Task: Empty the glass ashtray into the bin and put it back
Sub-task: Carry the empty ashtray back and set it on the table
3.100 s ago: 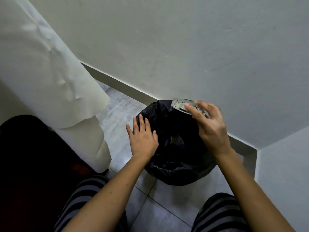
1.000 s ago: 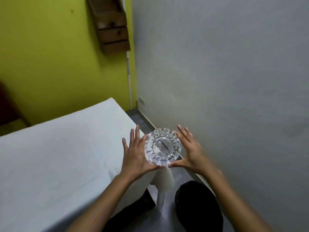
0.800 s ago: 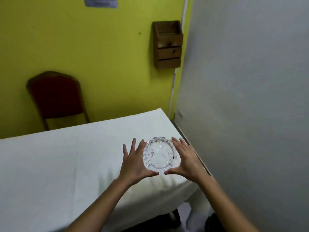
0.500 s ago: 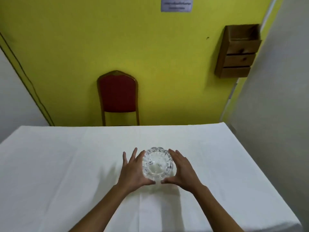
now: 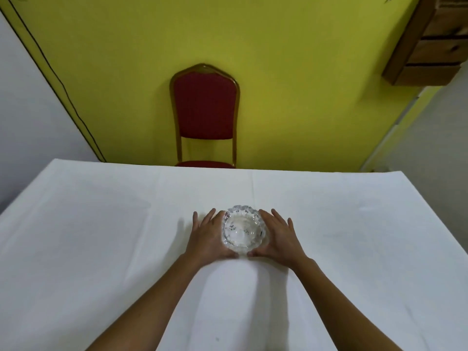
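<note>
A round glass ashtray (image 5: 243,231) with a scalloped rim is seen upright on the white cloth of the worktop (image 5: 101,236), near the middle of the surface and a little toward the near edge. It is cupped from both sides. The left hand (image 5: 209,236) is laid against its left wall, fingers stretched forward and flat, thumb curled round the near side. The right hand (image 5: 279,238) mirrors this on the right wall, thumb tip brought in close to the left thumb just in front of the glass. Each grip is thus closed loosely on the ashtray, palms and thumbs touching it, fingers not wrapped over the rim. Whether the base is fully resting on the cloth or just above it cannot be told with certainty, though no gap is visible. A few small dark specks are seen inside the bowl.

Both bare forearms are extended from the lower edge of the view. Beyond the far edge of the worktop a red padded chair (image 5: 205,110) with a gold-coloured frame is stood against a yellow wall (image 5: 291,72). A wooden wall rack (image 5: 430,46) is mounted at the upper right.
</note>
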Demonstrator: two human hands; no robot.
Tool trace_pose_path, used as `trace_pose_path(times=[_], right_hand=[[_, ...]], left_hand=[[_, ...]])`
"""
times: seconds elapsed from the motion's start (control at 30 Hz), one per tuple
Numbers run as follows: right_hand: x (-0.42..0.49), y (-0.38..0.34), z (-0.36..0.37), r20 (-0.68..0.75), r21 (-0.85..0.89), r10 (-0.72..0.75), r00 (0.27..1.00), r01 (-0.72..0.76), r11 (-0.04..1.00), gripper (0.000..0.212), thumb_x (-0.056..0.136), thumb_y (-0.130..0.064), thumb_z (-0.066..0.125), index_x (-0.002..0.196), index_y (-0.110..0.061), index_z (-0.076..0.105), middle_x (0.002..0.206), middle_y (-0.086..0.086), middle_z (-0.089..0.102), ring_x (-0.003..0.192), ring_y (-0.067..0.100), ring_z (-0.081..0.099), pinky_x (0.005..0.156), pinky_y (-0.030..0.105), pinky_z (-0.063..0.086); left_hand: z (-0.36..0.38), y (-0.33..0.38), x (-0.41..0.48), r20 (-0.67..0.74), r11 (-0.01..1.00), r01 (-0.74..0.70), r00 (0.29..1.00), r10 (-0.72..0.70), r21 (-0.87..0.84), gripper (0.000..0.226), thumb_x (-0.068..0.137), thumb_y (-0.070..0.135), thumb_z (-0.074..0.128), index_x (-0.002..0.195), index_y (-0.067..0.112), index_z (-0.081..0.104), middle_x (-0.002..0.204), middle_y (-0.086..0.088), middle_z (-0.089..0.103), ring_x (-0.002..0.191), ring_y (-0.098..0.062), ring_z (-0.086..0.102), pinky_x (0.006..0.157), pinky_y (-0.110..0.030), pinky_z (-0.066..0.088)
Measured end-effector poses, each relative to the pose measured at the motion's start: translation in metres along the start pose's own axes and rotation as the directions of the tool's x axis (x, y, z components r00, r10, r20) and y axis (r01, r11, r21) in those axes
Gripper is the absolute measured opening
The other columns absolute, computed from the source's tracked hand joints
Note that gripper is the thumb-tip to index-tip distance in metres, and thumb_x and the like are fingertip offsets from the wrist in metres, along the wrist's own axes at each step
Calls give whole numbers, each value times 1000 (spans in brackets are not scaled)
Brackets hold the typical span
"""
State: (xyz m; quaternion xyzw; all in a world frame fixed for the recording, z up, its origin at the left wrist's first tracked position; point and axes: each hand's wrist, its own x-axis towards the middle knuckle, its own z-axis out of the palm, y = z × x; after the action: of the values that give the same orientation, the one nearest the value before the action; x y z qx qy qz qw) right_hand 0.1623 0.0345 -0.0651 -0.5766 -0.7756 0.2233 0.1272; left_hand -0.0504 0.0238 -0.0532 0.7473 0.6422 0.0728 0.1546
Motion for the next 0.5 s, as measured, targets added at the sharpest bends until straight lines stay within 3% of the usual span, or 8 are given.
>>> trace_pose_path(times=[0.5], right_hand=[[10,19,-11,0,-37,65,998,-65,997,119,54,-69,77,149,-23,22,157,-6,27,149,21,10,116,58,9]], left_hand=[[5,13,29,88,1000,-26,996,25,17,127,53,68,78,150,12,18,159,-7,25,150,-18,-5,119,-47,-11]])
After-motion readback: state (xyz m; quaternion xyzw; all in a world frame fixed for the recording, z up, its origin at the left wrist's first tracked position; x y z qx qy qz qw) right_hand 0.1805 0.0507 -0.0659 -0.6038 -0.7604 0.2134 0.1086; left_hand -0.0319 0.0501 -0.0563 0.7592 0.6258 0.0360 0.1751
